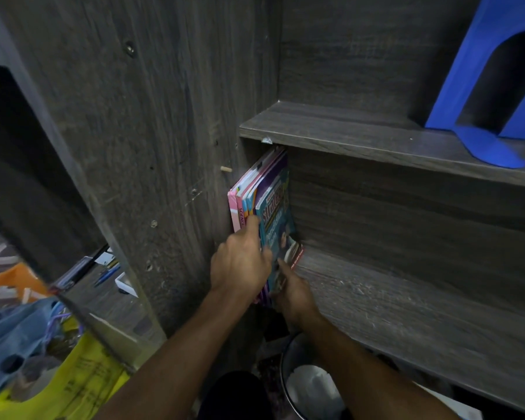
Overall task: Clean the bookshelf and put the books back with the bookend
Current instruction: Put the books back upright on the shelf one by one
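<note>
You are holding a bunch of books (272,204) upright with both hands at the far left end of the lower shelf (406,313), where they are pressing against the side panel (164,147) of the dark wood-grain bookshelf (376,71). The books are standing with spines facing you: pink ones on the left, a purple one in the middle, and a teal one with a picture cover on the right. Their tops are reaching just under the upper shelf (346,131).

Your left hand (240,262) is gripping the spines low down. The index finger is lying straight up along a spine and the other fingers are curling onto the teal cover's edge. Your right hand (294,295) is pinching the bottom corner of the bunch, with the thumb lying on the teal cover and the other fingers hiding underneath.

The blue bookend (473,86) is standing upright on the upper shelf, far right, well apart from the books and from both hands. Its flat foot is pointing toward you.

A small wooden peg (225,169) is sticking out of the side panel just left of the books. Below your arms a round bucket (288,377) with something white inside is sitting. At lower left a yellow bag (73,386) is lying, and pens (106,275) are resting on a surface behind it.
</note>
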